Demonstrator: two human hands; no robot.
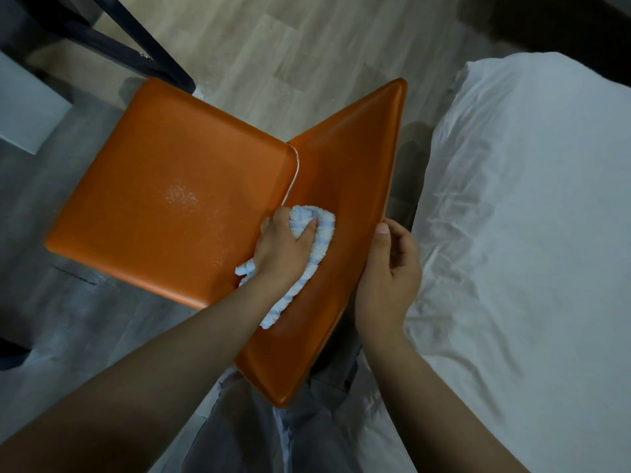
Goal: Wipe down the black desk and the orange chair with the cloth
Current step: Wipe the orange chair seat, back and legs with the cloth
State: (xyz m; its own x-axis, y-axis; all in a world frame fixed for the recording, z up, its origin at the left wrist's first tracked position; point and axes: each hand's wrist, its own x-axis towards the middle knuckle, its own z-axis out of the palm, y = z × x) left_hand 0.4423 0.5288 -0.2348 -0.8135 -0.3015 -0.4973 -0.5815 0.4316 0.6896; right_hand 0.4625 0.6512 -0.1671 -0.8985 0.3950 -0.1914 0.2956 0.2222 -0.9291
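— What's over on the left?
— Black desk legs (pixel 112 35) in the top corner, then the orange chair (pixel 164 199), its seat flat with a pale speckled patch in the middle
— And the cloth?
— The white and blue cloth (pixel 324 233) is bunched in the left hand (pixel 283 247), fingers curled round it, pressed against the front of the chair's back, just beside the seat
— The right hand?
— The right hand (pixel 389 278) grips the top edge of the chair's back; a white bed (pixel 529 216) lies to its right
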